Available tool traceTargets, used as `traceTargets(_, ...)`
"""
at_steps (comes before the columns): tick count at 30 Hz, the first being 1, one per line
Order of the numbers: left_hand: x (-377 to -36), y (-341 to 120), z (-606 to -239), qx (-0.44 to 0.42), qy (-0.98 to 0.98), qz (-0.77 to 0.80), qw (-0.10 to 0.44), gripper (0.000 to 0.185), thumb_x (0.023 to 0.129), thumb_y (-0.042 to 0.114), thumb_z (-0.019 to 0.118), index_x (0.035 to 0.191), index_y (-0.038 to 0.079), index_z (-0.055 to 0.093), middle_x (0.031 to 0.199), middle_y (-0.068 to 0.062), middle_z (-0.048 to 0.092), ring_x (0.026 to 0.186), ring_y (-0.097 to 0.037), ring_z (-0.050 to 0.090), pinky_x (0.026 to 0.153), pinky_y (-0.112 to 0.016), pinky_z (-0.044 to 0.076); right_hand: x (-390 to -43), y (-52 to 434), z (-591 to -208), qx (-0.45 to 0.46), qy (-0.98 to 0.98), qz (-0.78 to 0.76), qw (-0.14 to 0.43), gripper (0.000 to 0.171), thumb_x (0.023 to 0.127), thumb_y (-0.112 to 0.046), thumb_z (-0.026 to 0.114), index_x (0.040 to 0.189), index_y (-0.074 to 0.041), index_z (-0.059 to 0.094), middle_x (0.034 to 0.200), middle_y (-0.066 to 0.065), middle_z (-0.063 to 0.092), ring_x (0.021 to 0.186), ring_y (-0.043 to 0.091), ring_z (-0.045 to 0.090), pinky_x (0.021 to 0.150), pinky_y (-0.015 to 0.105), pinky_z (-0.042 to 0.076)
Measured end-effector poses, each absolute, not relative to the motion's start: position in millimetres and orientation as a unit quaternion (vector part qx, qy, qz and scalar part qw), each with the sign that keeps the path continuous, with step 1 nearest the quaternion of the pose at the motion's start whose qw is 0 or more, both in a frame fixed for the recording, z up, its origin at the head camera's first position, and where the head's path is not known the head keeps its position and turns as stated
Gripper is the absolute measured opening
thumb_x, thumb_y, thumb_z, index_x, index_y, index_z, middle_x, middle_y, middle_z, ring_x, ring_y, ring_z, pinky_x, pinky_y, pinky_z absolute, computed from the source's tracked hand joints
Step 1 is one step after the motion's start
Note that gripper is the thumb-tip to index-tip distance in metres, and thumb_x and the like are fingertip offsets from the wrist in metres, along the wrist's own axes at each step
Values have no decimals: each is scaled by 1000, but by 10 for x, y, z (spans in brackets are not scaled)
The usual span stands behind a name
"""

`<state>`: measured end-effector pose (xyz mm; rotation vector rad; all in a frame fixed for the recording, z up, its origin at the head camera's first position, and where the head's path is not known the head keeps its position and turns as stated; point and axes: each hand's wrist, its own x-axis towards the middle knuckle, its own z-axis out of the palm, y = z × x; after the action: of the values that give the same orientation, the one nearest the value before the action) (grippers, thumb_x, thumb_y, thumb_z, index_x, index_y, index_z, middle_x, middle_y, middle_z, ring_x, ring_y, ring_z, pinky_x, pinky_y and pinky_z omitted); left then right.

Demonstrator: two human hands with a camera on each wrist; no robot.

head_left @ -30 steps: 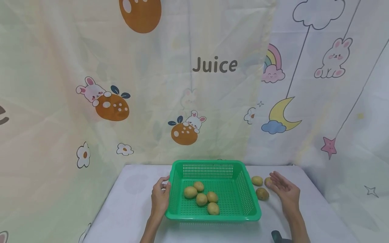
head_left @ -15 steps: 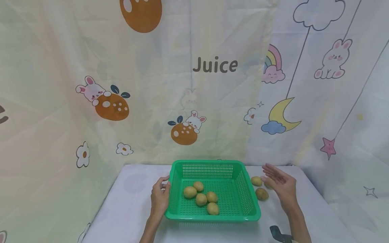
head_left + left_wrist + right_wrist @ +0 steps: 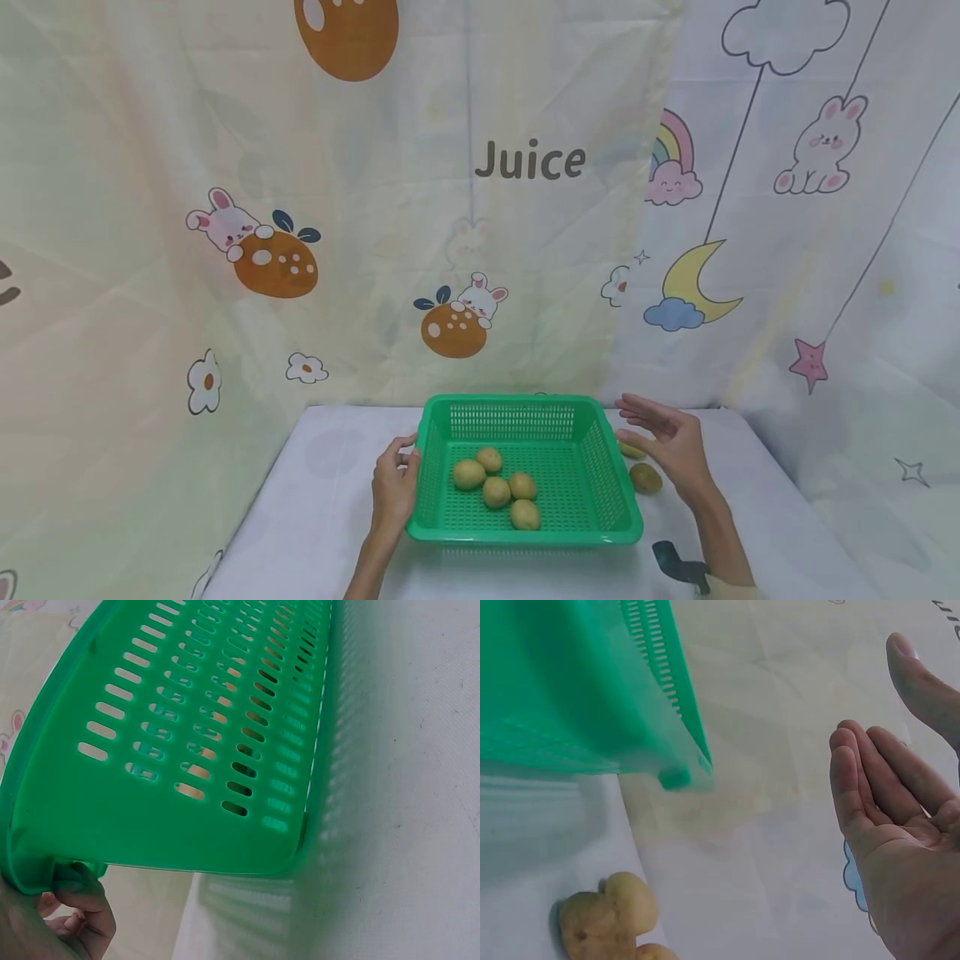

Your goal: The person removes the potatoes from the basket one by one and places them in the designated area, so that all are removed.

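Potatoes outside the green basket lie on the surface near its right edge, and the right hand, fingers straight and holding nothing, has moved from beside them toward the far edge and now hovers above them, so picking one up looks like the step in hand. The left hand's grip curls round the basket's left rim. The right hand hides most of one potato, another is fully covered, and five potatoes sit inside the basket.

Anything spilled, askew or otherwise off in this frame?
Only a small thing: two potatoes lie loose on the table, right of the green basket, while five sit inside it. The right hand hovers open over the loose ones; the left hand grips the basket's left rim. Nothing looks damaged.
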<state>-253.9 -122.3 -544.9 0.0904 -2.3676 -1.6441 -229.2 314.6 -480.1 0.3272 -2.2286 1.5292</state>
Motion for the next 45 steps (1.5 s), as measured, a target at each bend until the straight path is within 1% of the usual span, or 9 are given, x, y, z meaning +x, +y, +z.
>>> traceTargets(8, -2543, -1192, -5466, 37, -811, -570, 129, 32, 112, 13, 59, 141, 4, 68, 103, -17, 75, 71, -17, 71, 61, -25, 52, -2430, 3013, -4720, 152, -796, 558, 179, 58, 93, -4, 86, 148, -4, 66, 139, 24, 74, 119, 7, 75, 109, 17, 52)
traceTargets(13, -2540, -1182, -5458, 38, -810, -571, 131, 32, 112, 14, 59, 141, 5, 68, 104, -16, 75, 72, -16, 70, 62, -26, 52, -2517, 2909, -4659, 176, -792, 563, 158, 58, 93, -4, 86, 147, -7, 67, 139, 25, 73, 120, 4, 75, 108, 22, 55)
traceTargets(18, -2537, -1188, -5451, 35, -809, -571, 134, 32, 112, 13, 59, 141, 5, 68, 101, -16, 74, 69, -16, 69, 61, -26, 51, -2587, 2797, -4625, 201, -801, 544, 149, 55, 92, -5, 87, 144, -4, 69, 135, 20, 77, 118, 3, 75, 106, 28, 59)
traceTargets(20, -2533, -1189, -5447, 34, -810, -570, 134, 32, 112, 13, 59, 141, 5, 68, 100, -15, 74, 68, -15, 69, 61, -26, 51, -2616, 2751, -4607, 210, -804, 538, 143, 54, 92, -5, 87, 143, -3, 69, 135, 21, 77, 117, 4, 75, 106, 29, 59)
traceTargets(28, -2527, -1197, -5438, 34, -814, -564, 132, 33, 112, 13, 59, 142, 5, 68, 99, -14, 73, 68, -16, 66, 61, -25, 50, -2762, 2604, -4574, 225, -817, 517, 119, 55, 89, -9, 90, 141, -3, 71, 135, 25, 75, 115, 6, 77, 99, 22, 59)
traceTargets(33, -2525, -1200, -5432, 35, -817, -560, 134, 32, 112, 13, 59, 141, 5, 68, 99, -15, 73, 69, -15, 68, 61, -25, 51, -2825, 2531, -4581, 226, -829, 498, 114, 56, 88, -9, 91, 140, -4, 72, 133, 22, 77, 113, 12, 78, 97, 25, 60)
traceTargets(39, -2517, -1200, -5433, 34, -816, -561, 134, 32, 112, 12, 59, 142, 5, 68, 97, -15, 72, 67, -16, 67, 60, -25, 50, -2866, 2448, -4572, 239, -838, 477, 113, 55, 86, -8, 92, 136, 2, 73, 129, 25, 78, 110, 26, 80, 95, 29, 63)
traceTargets(43, -2521, -1203, -5438, 33, -815, -563, 134, 32, 112, 13, 59, 142, 5, 68, 98, -14, 72, 66, -15, 66, 59, -25, 50, -2925, 2407, -4574, 248, -843, 468, 96, 56, 86, -10, 94, 135, 6, 73, 127, 28, 77, 111, 36, 79, 95, 30, 63)
traceTargets(45, -2531, -1207, -5444, 34, -814, -564, 133, 32, 112, 13, 59, 142, 6, 69, 99, -15, 72, 65, -15, 66, 59, -25, 50, -2958, 2385, -4574, 252, -846, 463, 84, 56, 85, -10, 94, 134, 8, 72, 127, 29, 77, 112, 41, 79, 96, 37, 64)
